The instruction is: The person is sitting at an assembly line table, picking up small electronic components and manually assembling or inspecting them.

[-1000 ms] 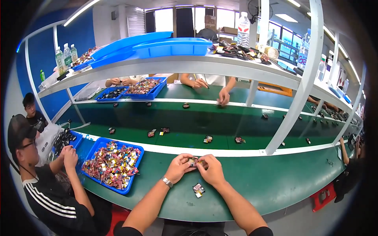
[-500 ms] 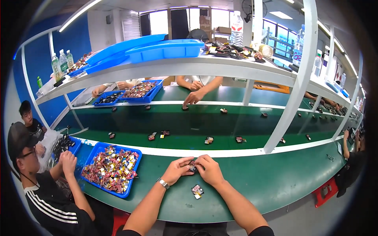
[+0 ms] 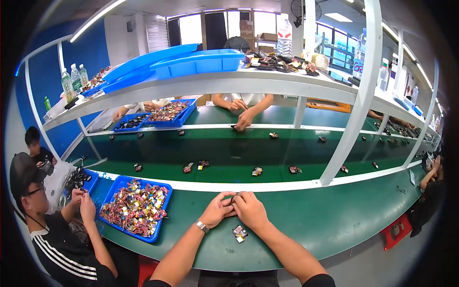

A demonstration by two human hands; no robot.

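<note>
Ceiling tubes [image 3: 98, 20] and overexposed windows [image 3: 191, 29] brighten a fisheye-bent, black-rimmed view.

There are one left hand [image 3: 216, 210], one right hand [image 3: 249, 210] and one wristwatch [image 3: 202, 226]. One loose module [image 3: 239, 233] lies on the table [image 3: 296, 210]; seven part clusters [image 3: 257, 171] line the near side of the belt [image 3: 224, 150]. Two filled blue trays [image 3: 169, 190] stand this side, two beyond. Three white-capped bottles [image 3: 75, 79] top the left end of the shelf [image 3: 191, 85].

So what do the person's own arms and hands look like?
Both forearms are bare, with black sleeves showing at the bottom edge. The left hand has a shiny silver-coloured band around its wrist. The right hand has none. The fingers wear no gloves.
</note>
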